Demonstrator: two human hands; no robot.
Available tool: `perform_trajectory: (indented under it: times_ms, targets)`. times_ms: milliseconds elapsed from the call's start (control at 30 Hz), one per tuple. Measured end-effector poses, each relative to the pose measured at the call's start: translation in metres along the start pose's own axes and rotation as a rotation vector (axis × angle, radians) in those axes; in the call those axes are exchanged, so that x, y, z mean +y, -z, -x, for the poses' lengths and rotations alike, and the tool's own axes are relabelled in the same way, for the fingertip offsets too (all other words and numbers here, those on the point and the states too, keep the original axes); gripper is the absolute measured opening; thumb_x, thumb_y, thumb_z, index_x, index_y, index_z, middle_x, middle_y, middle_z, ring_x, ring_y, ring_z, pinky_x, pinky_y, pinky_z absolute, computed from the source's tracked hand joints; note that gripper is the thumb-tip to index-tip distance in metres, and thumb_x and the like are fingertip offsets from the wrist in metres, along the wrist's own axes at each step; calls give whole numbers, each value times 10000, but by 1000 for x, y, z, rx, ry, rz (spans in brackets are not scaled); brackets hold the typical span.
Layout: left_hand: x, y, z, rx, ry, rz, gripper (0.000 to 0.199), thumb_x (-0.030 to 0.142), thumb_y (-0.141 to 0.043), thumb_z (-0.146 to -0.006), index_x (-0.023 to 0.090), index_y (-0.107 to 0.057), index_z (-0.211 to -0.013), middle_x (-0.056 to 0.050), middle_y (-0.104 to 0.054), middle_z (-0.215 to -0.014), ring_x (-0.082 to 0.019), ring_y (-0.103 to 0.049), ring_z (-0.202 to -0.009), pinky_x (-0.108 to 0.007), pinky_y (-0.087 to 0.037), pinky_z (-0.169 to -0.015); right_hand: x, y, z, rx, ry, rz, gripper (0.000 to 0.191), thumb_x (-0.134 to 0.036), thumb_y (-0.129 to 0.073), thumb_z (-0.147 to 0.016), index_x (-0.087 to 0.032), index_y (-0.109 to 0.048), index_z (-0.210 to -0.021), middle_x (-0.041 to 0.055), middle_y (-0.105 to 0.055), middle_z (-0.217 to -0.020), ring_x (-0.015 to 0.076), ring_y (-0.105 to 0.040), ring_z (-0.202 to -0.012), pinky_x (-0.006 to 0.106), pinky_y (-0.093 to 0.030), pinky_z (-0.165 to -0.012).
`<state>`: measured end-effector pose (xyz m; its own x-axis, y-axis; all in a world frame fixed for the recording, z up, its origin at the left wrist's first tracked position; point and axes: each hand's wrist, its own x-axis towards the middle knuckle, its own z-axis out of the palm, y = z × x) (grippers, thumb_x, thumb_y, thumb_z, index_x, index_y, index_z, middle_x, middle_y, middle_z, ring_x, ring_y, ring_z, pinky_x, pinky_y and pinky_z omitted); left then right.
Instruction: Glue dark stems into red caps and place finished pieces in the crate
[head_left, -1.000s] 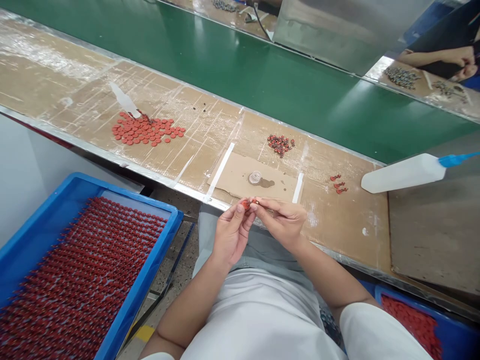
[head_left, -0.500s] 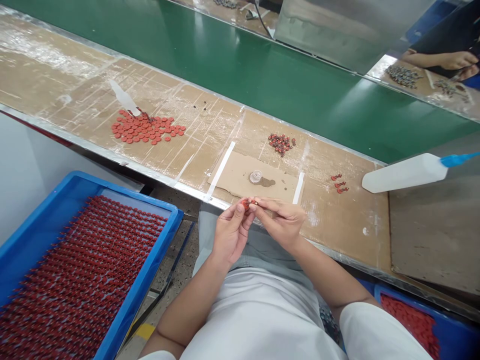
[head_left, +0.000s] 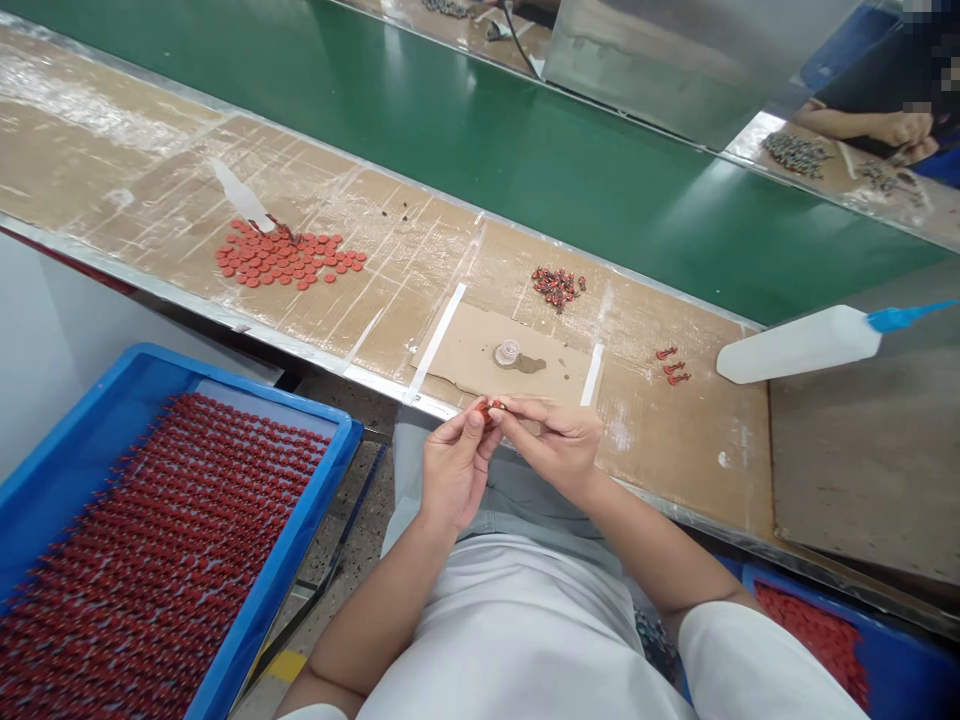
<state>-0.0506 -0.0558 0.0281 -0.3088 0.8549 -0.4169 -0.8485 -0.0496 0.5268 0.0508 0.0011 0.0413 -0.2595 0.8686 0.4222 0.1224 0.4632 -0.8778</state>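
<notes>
Over the bench's front edge, my left hand (head_left: 455, 462) pinches a small red disc (head_left: 484, 411) between thumb and fingertips. My right hand (head_left: 556, 440) meets it there, its thumb and forefinger closed on a small red-and-dark figure piece (head_left: 496, 405) that touches or nearly touches the disc; fingers hide most of both. Just beyond the hands, a small clear cup (head_left: 507, 352) stands on a taped cardboard sheet (head_left: 469, 340), with a wet stain beside it. Farther back lies a heap of small red-and-dark pieces (head_left: 556, 289).
Loose red discs (head_left: 289, 258) lie at left with a white strip. Finished-looking pieces (head_left: 673, 367) and a white blue-tipped bottle (head_left: 799, 345) are at right. A blue tray (head_left: 349, 430) holds rows of red pieces. Beyond the green belt (head_left: 420, 120), another person's hands (head_left: 900, 135) work.
Both hands keep their pinch in nearly the same place. The right fingertips and the small piece sit slightly closer to the disc. The whole view has shifted a little.
</notes>
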Motion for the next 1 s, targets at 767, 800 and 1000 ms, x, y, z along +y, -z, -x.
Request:
perform_trajectory:
  times_ms: [767, 800, 1000]
  targets:
    - [-5, -6, 1, -3, -5, -64, 167, 245, -762, -721, 143, -726, -848, -55, -732, -935, -125, -682, -870, -230, -527, -840, 2, 16, -5, -7, 209, 95, 310, -144, -742, -708, -328, -735, -957, -1, -750, -864, 190, -718, -792, 331, -605, -704]
    - [-6, -6, 0, -2, -8, -59, 156, 247, -764, -719, 144, -719, -827, -50, -731, -918, -122, -681, -863, -229, -528, -835, 2, 16, -5, -7, 222, 90, 323, -135, -742, -706, -326, -732, -967, 1, -750, -868, 189, -718, -791, 328, -604, -703]
    - [-7, -6, 0, -23, -21, -58, 116, 240, -752, -734, 145, -702, -777, -37, -729, -892, -104, -678, -854, -217, -530, -834, 6, 15, -3, 36, 243, 137, 242, -154, -748, -712, -276, -741, -921, 13, -752, -832, 182, -716, -776, 312, -606, -702]
